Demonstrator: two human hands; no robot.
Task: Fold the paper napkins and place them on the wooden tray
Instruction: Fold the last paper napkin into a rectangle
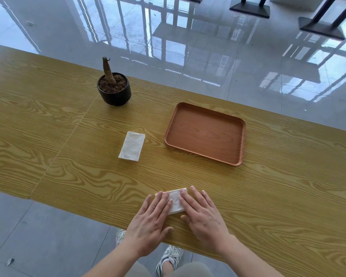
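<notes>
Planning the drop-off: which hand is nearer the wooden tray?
Right. The right hand lies below the wooden tray; the left hand is farther left. Both press the napkin.

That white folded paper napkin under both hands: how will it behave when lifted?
The white folded paper napkin probably flops and may unfold: thin layers, needing the left hand and right hand flat on it. Likely very light, sliding easily on the smooth wooden table.

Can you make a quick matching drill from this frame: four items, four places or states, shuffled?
Items:
1. wooden tray
2. napkin stack
3. plant pot
4. folded napkin

States:
A. pressed flat under both hands
B. holds soil and a bare stem
C. nothing on it
D. untouched, left of the tray

Pairs: 1-C, 2-D, 3-B, 4-A
</notes>
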